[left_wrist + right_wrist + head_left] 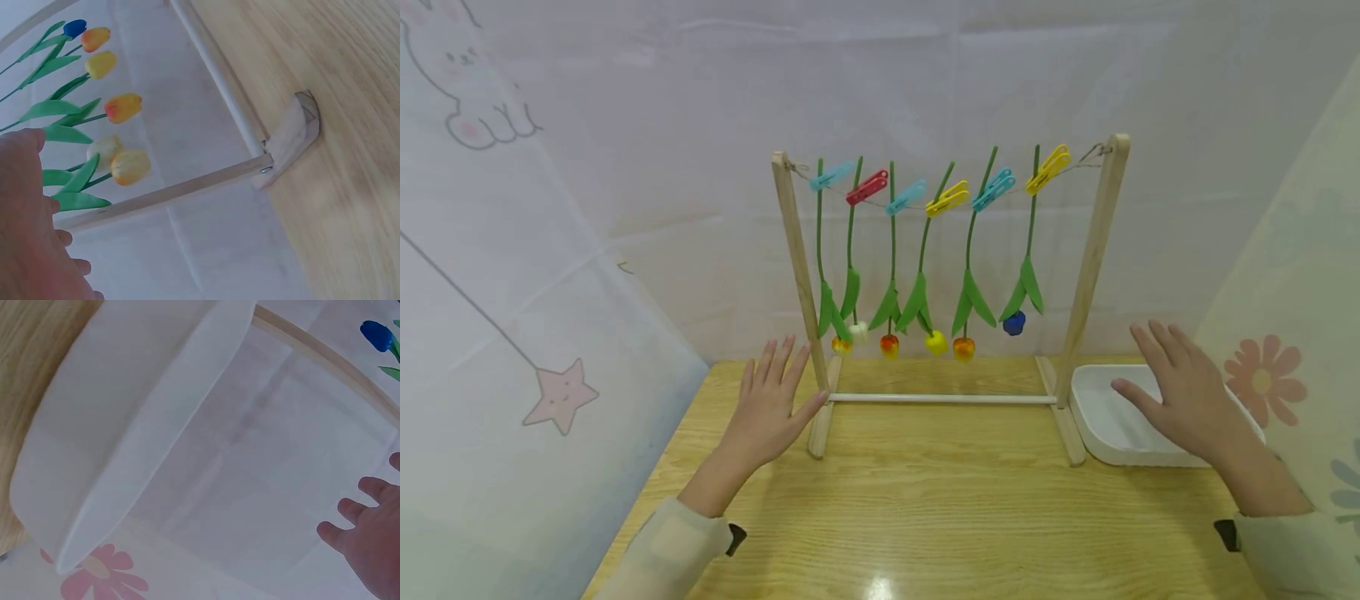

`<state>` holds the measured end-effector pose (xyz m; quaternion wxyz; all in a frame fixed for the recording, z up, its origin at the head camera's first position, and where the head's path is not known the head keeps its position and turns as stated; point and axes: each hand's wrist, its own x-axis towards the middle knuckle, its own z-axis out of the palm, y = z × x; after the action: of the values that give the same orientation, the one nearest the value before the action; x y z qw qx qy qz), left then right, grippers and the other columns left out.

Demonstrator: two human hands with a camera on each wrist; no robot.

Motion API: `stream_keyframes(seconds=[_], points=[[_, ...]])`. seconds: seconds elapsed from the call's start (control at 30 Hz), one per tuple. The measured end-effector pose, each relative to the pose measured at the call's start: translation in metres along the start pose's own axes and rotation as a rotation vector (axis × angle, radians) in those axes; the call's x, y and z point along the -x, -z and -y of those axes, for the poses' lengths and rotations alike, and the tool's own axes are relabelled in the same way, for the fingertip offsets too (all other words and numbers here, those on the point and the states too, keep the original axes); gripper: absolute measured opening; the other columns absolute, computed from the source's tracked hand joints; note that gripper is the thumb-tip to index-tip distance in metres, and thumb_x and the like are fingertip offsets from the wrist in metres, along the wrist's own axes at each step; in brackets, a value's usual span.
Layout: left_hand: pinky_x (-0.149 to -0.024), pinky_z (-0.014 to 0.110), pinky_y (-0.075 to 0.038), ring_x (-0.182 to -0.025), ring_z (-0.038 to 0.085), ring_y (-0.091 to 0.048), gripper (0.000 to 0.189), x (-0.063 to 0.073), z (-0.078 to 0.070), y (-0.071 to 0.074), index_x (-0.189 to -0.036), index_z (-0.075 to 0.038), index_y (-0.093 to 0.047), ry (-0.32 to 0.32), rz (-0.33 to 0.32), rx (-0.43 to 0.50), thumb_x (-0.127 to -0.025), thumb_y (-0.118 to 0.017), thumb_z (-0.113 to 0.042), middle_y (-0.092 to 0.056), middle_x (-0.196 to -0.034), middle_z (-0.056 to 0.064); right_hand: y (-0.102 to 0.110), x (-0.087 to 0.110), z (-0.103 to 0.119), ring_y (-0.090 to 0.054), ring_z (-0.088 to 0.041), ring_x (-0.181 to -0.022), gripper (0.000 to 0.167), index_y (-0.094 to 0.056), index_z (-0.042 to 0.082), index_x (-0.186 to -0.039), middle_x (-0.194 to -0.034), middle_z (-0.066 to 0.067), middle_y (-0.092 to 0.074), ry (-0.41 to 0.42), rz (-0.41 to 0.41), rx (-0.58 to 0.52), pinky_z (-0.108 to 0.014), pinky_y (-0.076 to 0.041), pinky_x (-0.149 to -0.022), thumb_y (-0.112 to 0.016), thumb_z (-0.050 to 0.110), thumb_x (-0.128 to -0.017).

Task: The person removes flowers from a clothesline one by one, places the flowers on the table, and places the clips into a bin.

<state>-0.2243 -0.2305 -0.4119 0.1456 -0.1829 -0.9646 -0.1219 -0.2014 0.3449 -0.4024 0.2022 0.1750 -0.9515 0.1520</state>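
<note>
Artificial tulips hang upside down from a string on a wooden rack (1093,267), each stem held by a plastic clothespin. The clothespins are light blue, red (867,187), yellow (1048,170) and blue (994,190). Among the blooms are a blue tulip (1013,323), a yellow tulip (936,342) and a white tulip (857,332), besides several orange-red ones. My left hand (769,408) is spread, fingers straight, beside the rack's left post, holding nothing. Over the white tray (1120,417) at the right, my right hand (1187,396) is spread as well, with nothing in it.
A white crossbar (940,398) joins the rack's feet low over the wooden table (910,508). Pale printed cloth (662,125) hangs behind and at both sides. The tray stands close against the rack's right foot.
</note>
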Motion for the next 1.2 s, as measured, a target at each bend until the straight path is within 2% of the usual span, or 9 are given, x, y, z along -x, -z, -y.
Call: stream_keyframes(seconds=[0.4,0.57,0.67,0.73,0.8,0.9,1.0,1.1,1.2], points=[[-0.118,0.063,-0.020,-0.147,0.040,-0.028,0.070,-0.022,-0.020,0.016,-0.156,-0.009,-0.036,-0.186,-0.237,0.056,-0.100,-0.056,-0.046,-0.033,-0.159,0.020,0.027,-0.023,0.025,-0.019,-0.053,-0.146,0.079,-0.021,0.009,-0.162,-0.161,-0.028,-0.023,-0.008,-0.043,-0.161,-0.070,-0.014,-0.117,-0.064,0.030,-0.100],[-0.117,0.061,-0.025,-0.144,0.040,-0.033,0.068,-0.030,-0.030,0.022,-0.155,-0.008,-0.039,-0.227,-0.280,0.096,-0.101,-0.056,-0.045,-0.038,-0.157,0.019,0.038,-0.034,0.033,-0.021,-0.052,-0.145,0.074,-0.025,0.008,-0.161,-0.159,-0.028,-0.026,-0.050,-0.050,-0.236,-0.071,-0.017,-0.115,-0.063,0.029,-0.101],[-0.116,0.062,-0.025,-0.145,0.039,-0.033,0.068,-0.033,-0.037,0.026,-0.155,-0.008,-0.038,-0.222,-0.281,0.116,-0.101,-0.057,-0.045,-0.038,-0.157,0.017,0.042,-0.041,0.036,-0.032,-0.052,-0.137,0.070,-0.030,0.006,-0.159,-0.153,-0.031,-0.033,-0.032,-0.101,-0.273,-0.070,-0.028,-0.107,-0.064,0.024,-0.100],[-0.116,0.063,-0.026,-0.145,0.038,-0.034,0.069,-0.037,-0.041,0.028,-0.155,-0.007,-0.038,-0.219,-0.281,0.127,-0.101,-0.057,-0.044,-0.039,-0.157,0.016,0.045,-0.045,0.038,-0.040,-0.048,-0.130,0.067,-0.034,0.007,-0.158,-0.149,-0.030,-0.038,-0.007,-0.147,-0.281,-0.051,-0.035,-0.112,-0.065,0.021,-0.100],[-0.115,0.063,-0.027,-0.144,0.037,-0.035,0.068,-0.041,-0.046,0.030,-0.154,-0.007,-0.039,-0.221,-0.282,0.141,-0.100,-0.058,-0.044,-0.040,-0.156,0.015,0.049,-0.050,0.039,-0.047,-0.034,-0.127,0.065,-0.038,0.008,-0.156,-0.146,-0.028,-0.044,0.025,-0.201,-0.284,-0.028,-0.039,-0.108,-0.066,0.017,-0.098],[-0.111,0.066,-0.030,-0.141,0.035,-0.039,0.067,-0.050,-0.053,0.032,-0.153,-0.006,-0.041,-0.237,-0.297,0.174,-0.099,-0.061,-0.041,-0.045,-0.153,0.014,0.058,-0.059,0.044,-0.050,-0.005,-0.125,0.064,-0.043,0.012,-0.155,-0.141,-0.020,-0.052,0.062,-0.273,-0.313,0.000,-0.030,-0.099,-0.069,0.011,-0.096],[-0.110,0.066,-0.032,-0.139,0.035,-0.043,0.067,-0.058,-0.060,0.035,-0.153,-0.005,-0.041,-0.265,-0.305,0.224,-0.099,-0.063,-0.038,-0.047,-0.151,0.013,0.069,-0.068,0.049,-0.046,0.012,-0.119,0.062,-0.046,0.014,-0.153,-0.133,-0.001,-0.057,0.073,-0.311,-0.377,-0.001,-0.034,-0.099,-0.068,0.006,-0.095],[-0.109,0.067,-0.033,-0.138,0.036,-0.045,0.066,-0.064,-0.066,0.038,-0.153,-0.007,-0.040,-0.277,-0.297,0.282,-0.098,-0.064,-0.036,-0.049,-0.151,0.013,0.078,-0.078,0.053,-0.048,0.011,-0.116,0.059,-0.048,0.015,-0.152,-0.126,0.019,-0.054,0.054,-0.312,-0.439,-0.002,-0.037,-0.097,-0.066,0.005,-0.097],[-0.110,0.065,-0.035,-0.139,0.035,-0.045,0.066,-0.067,-0.071,0.040,-0.155,-0.010,-0.040,-0.251,-0.274,0.352,-0.098,-0.064,-0.034,-0.049,-0.151,0.012,0.086,-0.087,0.055,-0.051,0.008,-0.114,0.056,-0.048,0.013,-0.152,-0.124,0.024,-0.052,0.030,-0.295,-0.475,-0.002,-0.039,-0.096,-0.064,0.006,-0.098]])
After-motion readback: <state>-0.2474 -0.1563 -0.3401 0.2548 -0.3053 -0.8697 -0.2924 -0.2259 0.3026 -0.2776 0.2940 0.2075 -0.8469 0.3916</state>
